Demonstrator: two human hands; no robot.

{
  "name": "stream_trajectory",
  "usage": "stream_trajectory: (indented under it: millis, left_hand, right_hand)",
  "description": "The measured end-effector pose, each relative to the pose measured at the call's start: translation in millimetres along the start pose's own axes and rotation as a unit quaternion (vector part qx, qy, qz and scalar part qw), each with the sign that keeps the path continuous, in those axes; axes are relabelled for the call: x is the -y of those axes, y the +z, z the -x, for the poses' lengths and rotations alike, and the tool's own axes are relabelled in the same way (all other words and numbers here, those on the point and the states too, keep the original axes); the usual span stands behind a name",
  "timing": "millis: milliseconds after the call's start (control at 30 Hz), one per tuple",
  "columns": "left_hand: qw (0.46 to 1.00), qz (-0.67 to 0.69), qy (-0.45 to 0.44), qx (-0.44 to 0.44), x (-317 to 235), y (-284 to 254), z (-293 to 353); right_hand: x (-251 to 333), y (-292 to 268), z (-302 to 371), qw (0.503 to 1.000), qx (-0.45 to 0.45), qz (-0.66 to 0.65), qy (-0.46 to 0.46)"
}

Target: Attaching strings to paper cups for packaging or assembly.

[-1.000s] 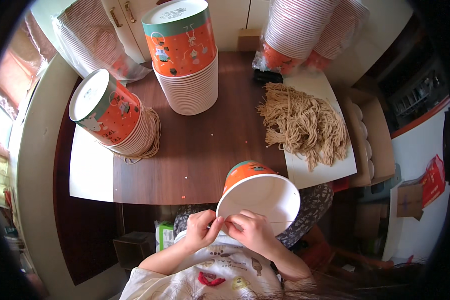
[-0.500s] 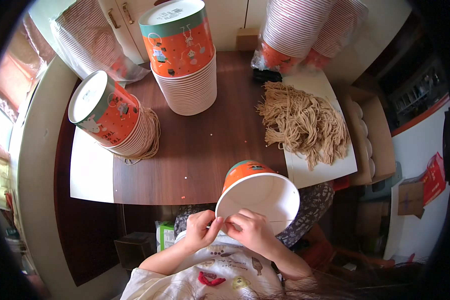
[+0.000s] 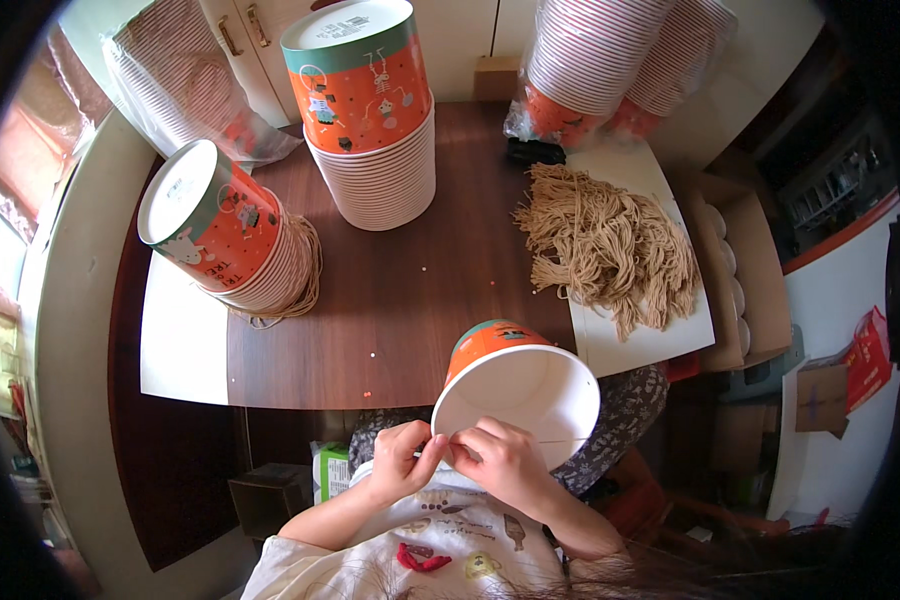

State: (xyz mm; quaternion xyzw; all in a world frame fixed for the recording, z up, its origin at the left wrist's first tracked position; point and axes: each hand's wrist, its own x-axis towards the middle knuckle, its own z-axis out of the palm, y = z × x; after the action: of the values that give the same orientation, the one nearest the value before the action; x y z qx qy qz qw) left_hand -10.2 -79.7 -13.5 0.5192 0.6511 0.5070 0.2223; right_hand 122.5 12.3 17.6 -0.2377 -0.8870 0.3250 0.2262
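Note:
A paper bucket (image 3: pixel 560 390) lies tipped on my lap at the table's front edge, its white inside facing me and its orange and green printed outside turned away. A thin cord (image 3: pixel 567 441) crosses its mouth from the right rim toward my right hand (image 3: pixel 502 462). My left hand (image 3: pixel 403 460) is pinched closed at the bucket's near left rim. Right beside it, the right hand's fingers are also closed, and the fingertips of both almost meet on the cord. The exact spot they pinch is mostly hidden by the fingers.
A tall stack of paper buckets (image 3: pixel 382 180) stands upside down at the back; a shorter stack (image 3: pixel 235 235) with cords around it leans left. Tan cords (image 3: pixel 610 245) lie heaped on the right. Bagged stacks (image 3: pixel 590 70) stand behind, and a cardboard box (image 3: pixel 760 270) sits beside the table (image 3: pixel 370 300).

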Motion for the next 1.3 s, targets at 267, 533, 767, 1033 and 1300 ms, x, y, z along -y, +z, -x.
stream_trajectory:
  millis: [267, 533, 767, 1033, 1300]
  left_hand:
    - [1.0, 0.0, -0.002, -0.003, -0.2, -0.1, 0.2]
    - [1.0, 0.003, 0.004, -0.006, 0.9, 0.7, 0.0]
    - [1.0, 0.004, 0.005, -0.008, 1.3, 1.0, 0.4]
    - [1.0, -0.003, 0.006, -0.007, -0.2, -0.3, -0.6]
    - [1.0, 0.006, 0.002, -0.006, 3.0, 0.7, 1.5]
  right_hand:
    - [3.0, -1.7, 0.4, 1.0, -0.005, 0.028, -0.009]
    - [2.8, -2.2, 2.4, 0.998, 0.007, 0.05, -0.027]
    - [2.7, -1.7, 1.7, 0.997, 0.002, 0.069, -0.036]
    - [5.4, -2.2, 2.2, 0.99, -0.001, 0.122, -0.07]
    - [7.1, -2.0, 2.6, 0.991, 0.003, 0.11, -0.072]
